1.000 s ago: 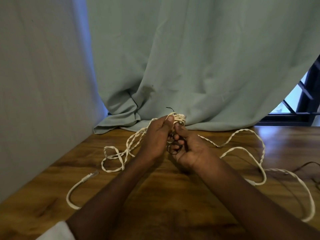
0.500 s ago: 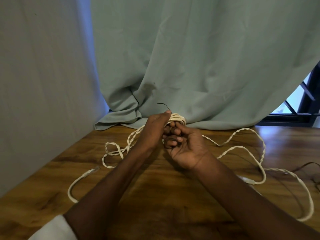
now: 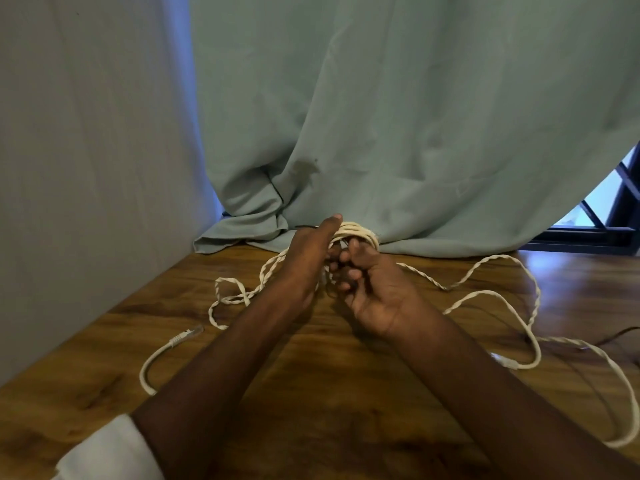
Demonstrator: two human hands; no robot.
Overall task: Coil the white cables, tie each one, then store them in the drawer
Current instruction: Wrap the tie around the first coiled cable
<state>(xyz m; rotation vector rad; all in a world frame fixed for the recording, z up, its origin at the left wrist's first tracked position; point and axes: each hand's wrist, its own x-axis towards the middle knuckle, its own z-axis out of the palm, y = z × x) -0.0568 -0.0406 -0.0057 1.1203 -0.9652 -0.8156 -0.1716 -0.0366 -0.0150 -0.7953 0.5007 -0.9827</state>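
Gripping coiled white cable (image 3: 358, 231): left hand (image 3: 308, 261), right hand (image 3: 375, 292).

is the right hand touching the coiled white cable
Touching. The head view shows the right hand with fingers curled round the coiled white cable, no gap between them; the left hand holds it too.

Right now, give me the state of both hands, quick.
Left hand: holding the coiled white cable, fingers wrapped around the bundle.
Right hand: fingers curled on the same coil, pinching at it.
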